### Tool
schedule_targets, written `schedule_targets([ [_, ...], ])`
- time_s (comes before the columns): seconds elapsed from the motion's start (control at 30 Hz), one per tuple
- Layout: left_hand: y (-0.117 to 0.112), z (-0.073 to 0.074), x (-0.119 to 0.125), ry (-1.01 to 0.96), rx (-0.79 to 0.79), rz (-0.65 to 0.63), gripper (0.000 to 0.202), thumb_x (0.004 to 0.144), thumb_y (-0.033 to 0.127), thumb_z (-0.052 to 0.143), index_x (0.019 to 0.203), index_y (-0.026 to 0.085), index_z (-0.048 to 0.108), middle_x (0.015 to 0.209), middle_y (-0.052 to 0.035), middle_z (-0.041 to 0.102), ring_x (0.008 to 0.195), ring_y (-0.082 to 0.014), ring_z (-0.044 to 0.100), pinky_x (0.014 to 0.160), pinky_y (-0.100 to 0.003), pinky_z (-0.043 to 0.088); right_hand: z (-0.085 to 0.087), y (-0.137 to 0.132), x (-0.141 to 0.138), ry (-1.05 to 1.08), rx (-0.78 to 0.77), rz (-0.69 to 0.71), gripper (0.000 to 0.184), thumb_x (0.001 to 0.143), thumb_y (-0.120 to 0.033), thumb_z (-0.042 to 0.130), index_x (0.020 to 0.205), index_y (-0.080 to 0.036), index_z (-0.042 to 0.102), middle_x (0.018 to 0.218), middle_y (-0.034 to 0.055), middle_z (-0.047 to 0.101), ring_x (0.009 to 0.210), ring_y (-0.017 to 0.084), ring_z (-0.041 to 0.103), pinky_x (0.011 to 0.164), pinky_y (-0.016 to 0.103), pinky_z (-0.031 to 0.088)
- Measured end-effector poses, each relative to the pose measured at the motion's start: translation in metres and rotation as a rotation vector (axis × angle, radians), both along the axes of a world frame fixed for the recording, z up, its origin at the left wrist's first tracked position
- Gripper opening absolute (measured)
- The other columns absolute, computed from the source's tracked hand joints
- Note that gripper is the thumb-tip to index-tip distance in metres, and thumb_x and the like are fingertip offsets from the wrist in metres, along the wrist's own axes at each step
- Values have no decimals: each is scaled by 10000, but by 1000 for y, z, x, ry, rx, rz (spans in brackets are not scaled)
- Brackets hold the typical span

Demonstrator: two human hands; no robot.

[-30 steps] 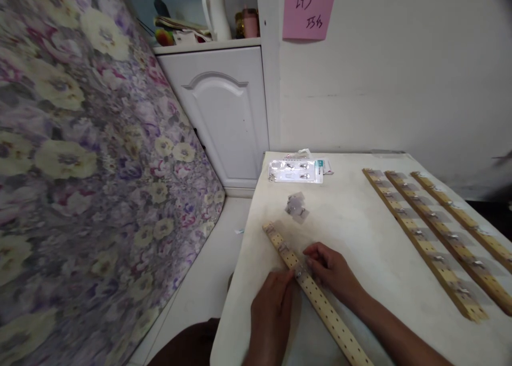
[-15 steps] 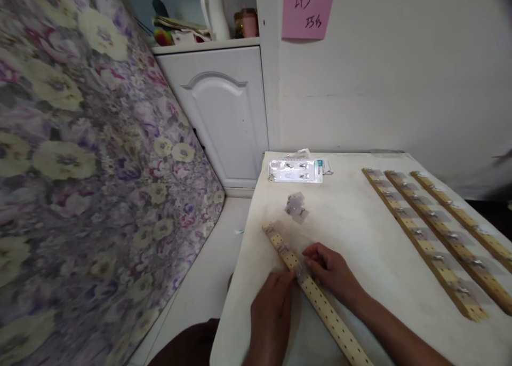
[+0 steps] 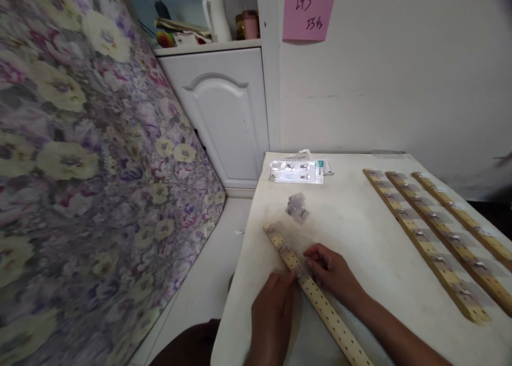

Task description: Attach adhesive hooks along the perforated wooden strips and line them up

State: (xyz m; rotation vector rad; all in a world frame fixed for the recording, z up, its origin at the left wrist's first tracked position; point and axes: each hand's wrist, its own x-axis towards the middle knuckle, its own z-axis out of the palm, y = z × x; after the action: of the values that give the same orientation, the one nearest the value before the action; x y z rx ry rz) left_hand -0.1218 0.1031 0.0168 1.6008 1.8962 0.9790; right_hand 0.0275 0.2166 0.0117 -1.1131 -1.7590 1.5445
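A pale wooden strip with rows of small holes lies diagonally on the table. Clear plastic squares with small hooks sit along its far half, one of them a clear adhesive hook between my hands. My left hand is closed against the strip's left edge, fingertips touching it beside that hook. Just right of the strip, my right hand is curled with thumb and fingertips pinched; whatever is between them is too small to make out. Beyond the strip's far end rests a small pile of clear hooks.
On the right lie three more wooden strips carrying rows of clear hooks. Blister packs sit at the table's back edge. A floral curtain hangs at left, near a white cabinet. A pink note is on the wall.
Both hands stay almost in place at the strip. The whole view has shifted very slightly; no object has visibly moved.
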Motion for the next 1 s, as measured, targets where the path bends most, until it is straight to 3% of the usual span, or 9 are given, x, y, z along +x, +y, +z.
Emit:
schedule_targets([
  [0.33,0,-6,0,44,38,-4,334,915,216,406,1186,287,588,992,-34,641,915,-160,624,793,-274,521,2,-1,-1,21,-22,-15,100,801,-245,531,886,-204,562,667,-44,559,466,93,509,450,219,423],
  [1.0,1,-2,1,80,4,2,322,925,233,393,1177,287,587,959,-33,629,886,-163,618,766,-271,505,1,-1,-2,13,-15,-6,87,809,-232,517,882,-201,554,648,-48,549,464,93,505,462,224,412],
])
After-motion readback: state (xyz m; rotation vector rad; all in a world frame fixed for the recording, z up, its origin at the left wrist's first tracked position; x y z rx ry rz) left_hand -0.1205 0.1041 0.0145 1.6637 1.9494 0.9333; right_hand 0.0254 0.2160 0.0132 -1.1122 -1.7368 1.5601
